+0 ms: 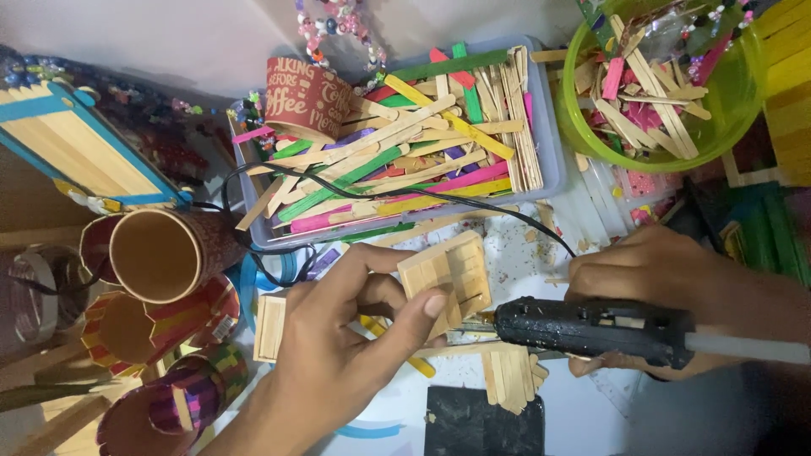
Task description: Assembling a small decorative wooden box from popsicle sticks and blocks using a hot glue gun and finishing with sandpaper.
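On my cluttered white bench [583, 422], below the tray of coloured craft sticks [405, 160], my left hand [338, 355] has its fingers clamped on a small stick panel [448, 274] (tilted toward the nozzle), while my right hand [667, 279] grips the black glue gun [600, 328] whose tip meets its lower edge.

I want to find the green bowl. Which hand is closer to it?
Right. The right hand, gripping the glue gun, sits just below the green bowl; the left hand is farther left.

The glue gun [604, 328] nozzle is hidden behind the left hand [338, 338] thumb and the stick panel [446, 272], while its glue stick [748, 348] beside it runs off the picture's edge.
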